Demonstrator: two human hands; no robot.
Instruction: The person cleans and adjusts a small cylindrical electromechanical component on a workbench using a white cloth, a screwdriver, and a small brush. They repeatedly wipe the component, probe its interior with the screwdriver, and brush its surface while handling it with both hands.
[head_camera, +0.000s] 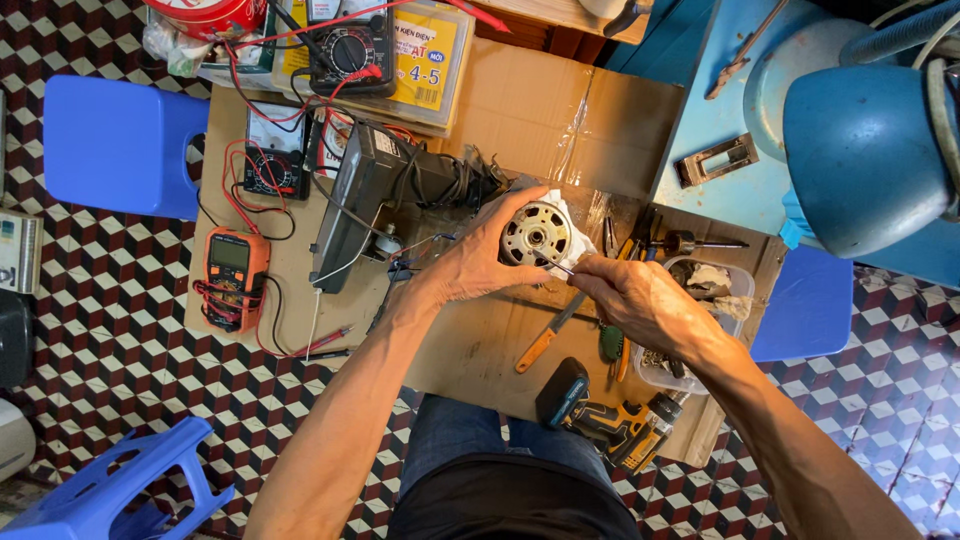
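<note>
My left hand (470, 262) grips a round electric motor (535, 234) from its left side, holding it with its metal core and copper windings facing up, above a white cloth. My right hand (630, 295) pinches a thin metal tool (556, 264) whose tip touches the motor's lower right edge. Both hands work over a sheet of brown cardboard (470, 350) laid on the patterned floor.
An orange multimeter (232, 275) with red leads lies at the left, a black power unit (360, 195) behind it. A cordless drill (600, 420), an orange-handled screwdriver (545, 340) and a clear tub of parts (700, 300) lie near my knees. Blue stools (120, 140) and a blue fan (860, 160) surround the cardboard.
</note>
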